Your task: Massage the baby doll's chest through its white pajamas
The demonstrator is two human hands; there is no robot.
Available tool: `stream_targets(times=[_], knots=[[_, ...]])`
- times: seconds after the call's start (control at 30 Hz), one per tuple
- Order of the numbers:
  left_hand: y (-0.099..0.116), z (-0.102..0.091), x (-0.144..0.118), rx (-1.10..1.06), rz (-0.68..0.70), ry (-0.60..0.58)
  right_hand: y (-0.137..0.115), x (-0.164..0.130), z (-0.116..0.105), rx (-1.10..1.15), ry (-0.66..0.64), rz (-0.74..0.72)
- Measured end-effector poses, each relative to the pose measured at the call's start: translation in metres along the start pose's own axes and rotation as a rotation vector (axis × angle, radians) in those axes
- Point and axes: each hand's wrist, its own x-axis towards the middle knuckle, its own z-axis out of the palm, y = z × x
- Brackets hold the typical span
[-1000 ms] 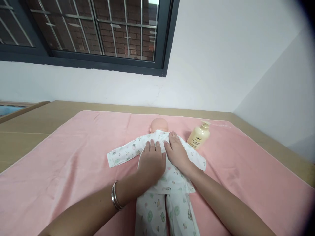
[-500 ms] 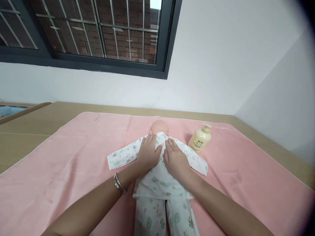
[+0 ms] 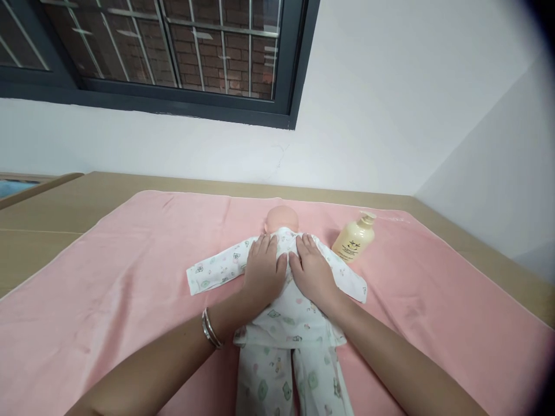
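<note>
A baby doll lies stretched out on a pink mat, dressed in a white printed top and matching trousers. Its bald head points away from me, no face showing, and its sleeves spread to both sides. My left hand rests flat on the upper left of the top, fingers stretched toward the shoulder. On the upper right of the top lies my right hand, also flat, with the fingers extended. The thumbs are close to each other over the middle. Neither hand grips anything.
A yellow pump bottle lies tilted on the pink mat, just beyond the doll's right sleeve. The mat covers a wooden surface against a white wall. A dark-framed window with bars is above.
My right hand has slid slightly outward to the right on the doll's top. My left hand stays nearly where it was. The view has tilted down a little.
</note>
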Motion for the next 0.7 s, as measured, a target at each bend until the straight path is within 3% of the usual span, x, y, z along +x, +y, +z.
stream_targets(times=[0.33,0.7], knots=[[0.0032,-0.0056,0.0021,-0.073,-0.075,-0.043,0.0027,0.0004,0.005,0.025,-0.017,-0.025],[0.0013,-0.0035,0.0021,-0.077,-0.07,-0.029,0.0014,0.0005,0.004,0.012,0.002,-0.033]])
